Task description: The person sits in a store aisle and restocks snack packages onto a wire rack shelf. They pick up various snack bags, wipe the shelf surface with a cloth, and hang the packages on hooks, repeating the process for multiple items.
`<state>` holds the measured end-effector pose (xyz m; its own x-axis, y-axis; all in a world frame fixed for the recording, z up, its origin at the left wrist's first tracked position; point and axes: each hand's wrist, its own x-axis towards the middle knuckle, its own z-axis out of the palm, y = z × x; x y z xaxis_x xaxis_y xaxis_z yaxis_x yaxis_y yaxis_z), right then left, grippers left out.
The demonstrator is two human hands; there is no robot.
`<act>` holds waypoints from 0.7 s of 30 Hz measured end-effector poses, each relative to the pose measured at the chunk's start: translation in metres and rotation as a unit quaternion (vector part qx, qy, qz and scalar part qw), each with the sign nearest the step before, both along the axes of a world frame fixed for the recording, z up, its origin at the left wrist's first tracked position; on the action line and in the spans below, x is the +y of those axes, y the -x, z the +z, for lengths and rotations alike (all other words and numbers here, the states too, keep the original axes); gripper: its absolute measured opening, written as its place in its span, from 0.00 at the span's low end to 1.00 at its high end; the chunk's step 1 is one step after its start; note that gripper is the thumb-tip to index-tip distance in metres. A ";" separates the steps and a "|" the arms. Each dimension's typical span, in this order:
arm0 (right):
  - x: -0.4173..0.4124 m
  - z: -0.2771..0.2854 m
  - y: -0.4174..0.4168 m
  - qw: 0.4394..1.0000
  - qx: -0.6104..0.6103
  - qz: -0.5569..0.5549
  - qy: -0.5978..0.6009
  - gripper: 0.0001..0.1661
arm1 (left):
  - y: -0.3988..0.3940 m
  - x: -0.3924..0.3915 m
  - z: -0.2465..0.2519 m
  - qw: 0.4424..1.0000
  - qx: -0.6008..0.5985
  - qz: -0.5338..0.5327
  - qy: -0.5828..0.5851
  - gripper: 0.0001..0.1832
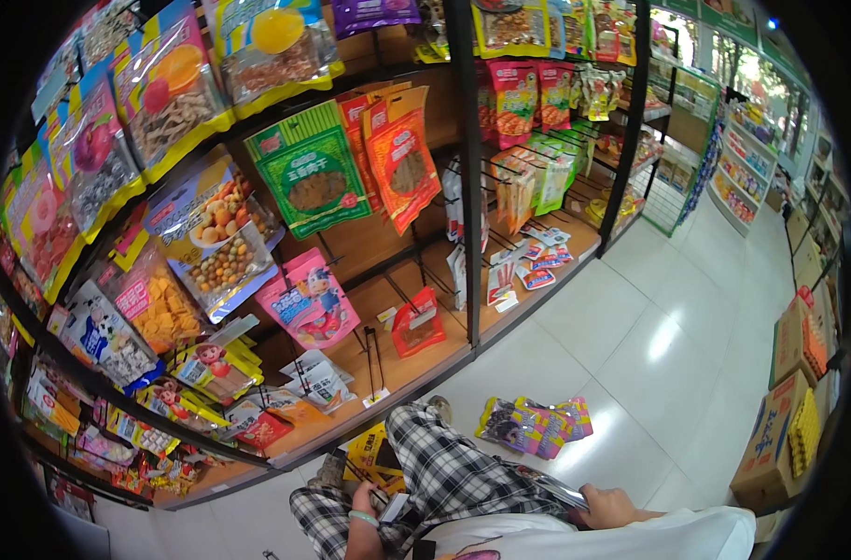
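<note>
My left hand (369,500), with a pale bangle at the wrist, is closed around a black double-wire display hook (359,470) with a small white tag holder at its end. Below that hook a yellow and black snack packet (373,455) shows beside my knee. In my right hand (604,507) are thin, shiny metallic pieces (551,484), lying along my checked trouser leg; exactly what they are I cannot tell. On the floor past my knee lie several purple and yellow snack packets (534,425), fanned over one another.
Before me stands a shelf unit with a black post (467,175), hooks and hanging snack bags, including a green one (313,168). Cardboard boxes (768,441) stand at the right. A curved white shelf (744,168) stands farther along the tiled aisle.
</note>
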<state>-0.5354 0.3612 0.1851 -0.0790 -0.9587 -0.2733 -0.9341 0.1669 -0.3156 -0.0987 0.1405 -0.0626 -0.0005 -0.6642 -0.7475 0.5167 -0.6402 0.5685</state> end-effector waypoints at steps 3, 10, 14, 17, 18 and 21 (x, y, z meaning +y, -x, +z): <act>-0.002 0.004 -0.003 1.000 0.001 0.007 0.000 0.17 | -0.004 0.001 -0.003 0.997 -0.063 -0.046 0.001 0.12; 0.000 0.004 0.000 1.000 -0.006 0.005 0.005 0.17 | 0.013 -0.004 0.030 0.992 -0.112 -0.023 -0.048 0.09; -0.001 0.005 0.000 1.000 -0.011 0.010 -0.005 0.16 | -0.001 -0.006 0.004 0.996 -0.080 0.018 -0.024 0.12; -0.002 0.008 -0.001 1.000 -0.017 0.004 -0.012 0.16 | -0.002 -0.009 -0.004 0.994 -0.094 0.041 -0.046 0.12; -0.003 0.009 0.000 1.000 -0.018 0.002 -0.013 0.16 | 0.001 -0.009 -0.003 0.995 -0.082 0.037 -0.033 0.12; 0.000 0.008 0.001 1.000 -0.016 0.002 -0.013 0.16 | 0.007 -0.008 -0.001 0.998 -0.059 0.030 -0.005 0.14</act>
<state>-0.5365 0.3613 0.1930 -0.0665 -0.9514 -0.3006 -0.9241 0.1724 -0.3411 -0.1053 0.1323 -0.0632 0.1269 -0.6536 -0.7461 0.4849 -0.6154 0.6215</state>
